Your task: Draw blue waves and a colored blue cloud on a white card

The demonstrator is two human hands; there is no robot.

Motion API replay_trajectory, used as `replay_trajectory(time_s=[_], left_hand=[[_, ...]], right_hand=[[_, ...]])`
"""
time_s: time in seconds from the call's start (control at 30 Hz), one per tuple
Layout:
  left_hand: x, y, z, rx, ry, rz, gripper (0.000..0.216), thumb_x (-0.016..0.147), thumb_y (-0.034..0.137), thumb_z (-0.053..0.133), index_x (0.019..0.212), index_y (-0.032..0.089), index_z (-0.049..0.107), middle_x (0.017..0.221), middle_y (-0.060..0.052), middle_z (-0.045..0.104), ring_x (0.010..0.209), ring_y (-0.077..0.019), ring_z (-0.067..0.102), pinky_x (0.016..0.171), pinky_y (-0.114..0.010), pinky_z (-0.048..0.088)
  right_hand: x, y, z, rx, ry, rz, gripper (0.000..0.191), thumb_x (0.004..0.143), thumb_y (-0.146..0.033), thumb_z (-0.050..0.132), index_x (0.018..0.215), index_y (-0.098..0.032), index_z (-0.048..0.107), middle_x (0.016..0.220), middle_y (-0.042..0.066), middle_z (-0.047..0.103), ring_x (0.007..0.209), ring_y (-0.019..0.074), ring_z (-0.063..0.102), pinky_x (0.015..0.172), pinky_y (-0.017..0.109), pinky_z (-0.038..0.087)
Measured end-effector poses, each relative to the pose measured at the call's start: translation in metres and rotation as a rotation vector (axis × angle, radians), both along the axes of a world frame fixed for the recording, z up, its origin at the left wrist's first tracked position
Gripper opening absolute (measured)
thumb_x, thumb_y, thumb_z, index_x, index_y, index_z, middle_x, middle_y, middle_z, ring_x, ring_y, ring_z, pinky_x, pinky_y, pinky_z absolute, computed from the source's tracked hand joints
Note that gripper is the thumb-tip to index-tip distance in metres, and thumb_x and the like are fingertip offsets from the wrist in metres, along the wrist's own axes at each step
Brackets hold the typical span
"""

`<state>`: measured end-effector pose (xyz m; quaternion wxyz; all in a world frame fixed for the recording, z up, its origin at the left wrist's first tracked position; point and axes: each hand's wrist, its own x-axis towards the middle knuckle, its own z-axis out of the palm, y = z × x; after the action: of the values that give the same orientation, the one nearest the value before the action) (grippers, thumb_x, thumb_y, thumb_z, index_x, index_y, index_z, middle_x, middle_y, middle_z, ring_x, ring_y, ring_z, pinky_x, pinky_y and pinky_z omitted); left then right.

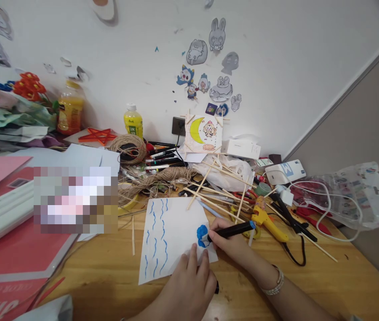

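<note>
A black marker [238, 229] with a blue end is gripped in my right hand [229, 243], its tip at a blue cloud-like shape [202, 235] on the white paper [176, 218]. Wavy blue lines run down the paper's left part. My left hand [189, 281] lies on the paper's lower edge, fingers outstretched just below the blue shape. Part of a small black object [216, 287], perhaps a marker cap, shows beside it; the rest is hidden under the hand.
Thin wooden sticks [201, 185] cross the paper's top right corner. A yellow glue gun [268, 218] lies right of my right hand. Twine [172, 176], pens and two bottles [133, 121] crowd the back. Red-covered packets [15, 263] are at left.
</note>
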<state>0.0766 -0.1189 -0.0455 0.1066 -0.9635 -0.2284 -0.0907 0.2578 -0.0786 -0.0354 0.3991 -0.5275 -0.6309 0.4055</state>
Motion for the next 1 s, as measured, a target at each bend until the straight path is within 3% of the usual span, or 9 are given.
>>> replay_trajectory(time_s=[1.0], left_hand=[[0.001,0.001,-0.0019,-0.007,0.013,-0.005,0.031,0.089,0.034,0.051,0.112,0.015,0.061,0.124,-0.018,0.06,0.112,-0.0376,0.056,0.08,-0.046,0.042]], right_hand=[[-0.0007,0.0008,0.0006,0.002,-0.034,-0.031,0.022,0.078,-0.034,0.058,0.063,-0.021,0.05,0.055,-0.004,0.047,0.053,0.013,0.045,0.052,0.025,0.036]])
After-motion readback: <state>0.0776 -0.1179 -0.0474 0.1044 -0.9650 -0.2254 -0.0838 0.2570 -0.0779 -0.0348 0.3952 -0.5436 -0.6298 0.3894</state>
